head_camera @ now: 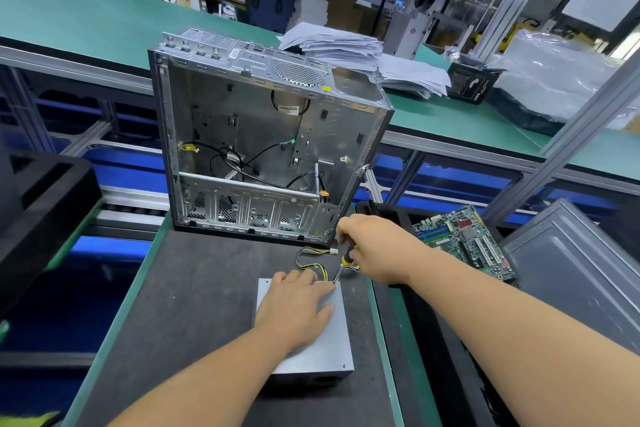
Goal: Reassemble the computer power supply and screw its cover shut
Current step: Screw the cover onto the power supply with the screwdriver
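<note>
So the power supply (304, 329) was sitting flat on the dark mat (194, 305), just in front of the gutted PC case (263, 142), cover already on top. The left hand (294, 305) was spread flat on the cover, fingers straight and slightly apart, pressing it down. The right hand (374, 246) had its fingers curled tight around the yellow-and-black screwdriver (346, 258), tip down at the far right corner of the cover.

Biggest risk here imo: the driver was leaning at an angle rather than standing straight over the hole. Push down like that and the tip cams out, chews the screw head, or skates across the lid. The left fingertips were right beside the tip too, so a slip would go straight into them.

I honestly couldn't tell if a screw was actually seated under the tip, it's too small to see. If it wasn't started square, cross-threading would be next.

Also the yellow and black wires (311, 263) came out of the box right by that corner. If one got caught under the cover edge, tightening down would pinch it.

And the holding hand was mostly on the near-left side, so the box could pivot on the mat under torque.
</note>
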